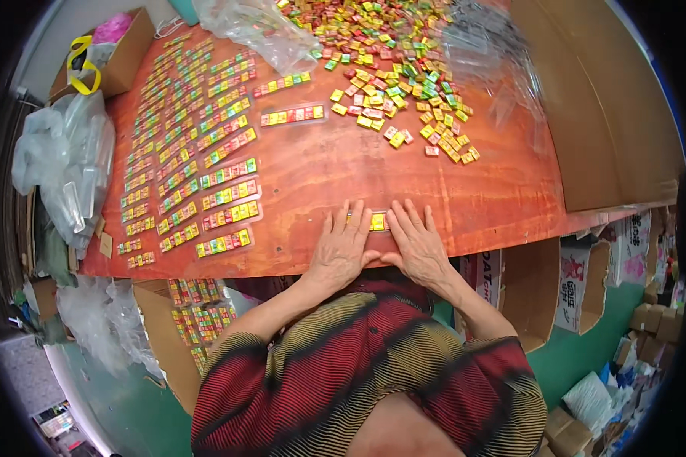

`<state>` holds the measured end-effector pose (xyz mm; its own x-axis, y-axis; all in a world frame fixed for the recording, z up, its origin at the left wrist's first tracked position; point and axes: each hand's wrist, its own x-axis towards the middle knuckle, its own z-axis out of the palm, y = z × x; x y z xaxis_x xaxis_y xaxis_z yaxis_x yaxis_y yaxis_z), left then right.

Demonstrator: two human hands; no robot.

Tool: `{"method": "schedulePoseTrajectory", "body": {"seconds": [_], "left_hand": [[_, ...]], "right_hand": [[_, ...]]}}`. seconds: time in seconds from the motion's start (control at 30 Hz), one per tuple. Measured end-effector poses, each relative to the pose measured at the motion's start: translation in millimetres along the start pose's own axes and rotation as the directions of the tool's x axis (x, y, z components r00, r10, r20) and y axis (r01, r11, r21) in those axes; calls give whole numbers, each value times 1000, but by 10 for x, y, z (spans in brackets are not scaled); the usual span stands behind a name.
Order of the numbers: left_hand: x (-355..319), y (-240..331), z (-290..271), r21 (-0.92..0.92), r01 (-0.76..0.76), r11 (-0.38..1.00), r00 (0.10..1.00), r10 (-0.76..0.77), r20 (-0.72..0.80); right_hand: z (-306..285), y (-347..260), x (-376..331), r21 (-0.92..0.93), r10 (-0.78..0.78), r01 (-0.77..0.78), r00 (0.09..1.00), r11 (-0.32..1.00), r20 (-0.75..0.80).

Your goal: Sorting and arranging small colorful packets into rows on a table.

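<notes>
orange-red worktop (320,164), glossy and wide, seen from above in a storeroom crowded with cardboard boxes.

near the front edge, at its middle: a short strip of small candy pieces (376,222), yellow showing, long axis lying left to right along that edge, flat on the wood. ends hidden under fingers, so full length not readable.

left hand (341,247) pressed palm down, fingers spread and straight, fingertips over the strip's left end. right hand (417,242) likewise flat and splayed, fingers on the strip's right end. both hands side by side, thumbs nearly meeting just below the strip, neither closed around anything; strip pinned between the two sets of fingertips, its yellow middle showing in the gap.

along the left half of the worktop: finished strips (206,152) of red, yellow and green pieces, laid in columns from the back edge to the front edge, each strip running roughly left to right.

toward the back edge, right of centre: a loose heap of candy pieces (392,84), same colours, well apart from the hands. clear plastic bags (259,30) beside the heap at the back edge.

off the far left corner, an open cardboard box (118,57); a large cardboard sheet (594,114) covering the right edge.
</notes>
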<state>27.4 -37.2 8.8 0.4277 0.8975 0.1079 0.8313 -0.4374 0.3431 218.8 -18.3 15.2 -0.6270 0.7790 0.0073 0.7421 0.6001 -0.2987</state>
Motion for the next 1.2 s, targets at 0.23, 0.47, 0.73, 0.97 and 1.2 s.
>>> {"method": "schedulePoseTrajectory", "body": {"seconds": [0.23, 0.47, 0.73, 0.97, 1.2], "left_hand": [[175, -375, -40, 154, 273, 949, 956, -250, -153], [794, -1012, -123, 211, 305, 929, 920, -230, -317], [1011, -1470, -260, 297, 359, 885, 918, -277, -282], [1184, -1255, -94, 252, 424, 870, 847, -283, -449], [989, 2, 28, 74, 113, 991, 988, -104, -118]], "right_hand": [[187, -30, 775, 46, -77, 85, 987, 995, -143], [312, 10, 1723, 109, -110, 153, 940, 982, -324], [-124, 264, 1154, 207, 78, 18, 891, 978, -447], [108, 1139, 528, 110, 501, -575, 583, 811, -640], [-206, 1056, 715, 425, 535, -358, 725, 831, -434]]}}
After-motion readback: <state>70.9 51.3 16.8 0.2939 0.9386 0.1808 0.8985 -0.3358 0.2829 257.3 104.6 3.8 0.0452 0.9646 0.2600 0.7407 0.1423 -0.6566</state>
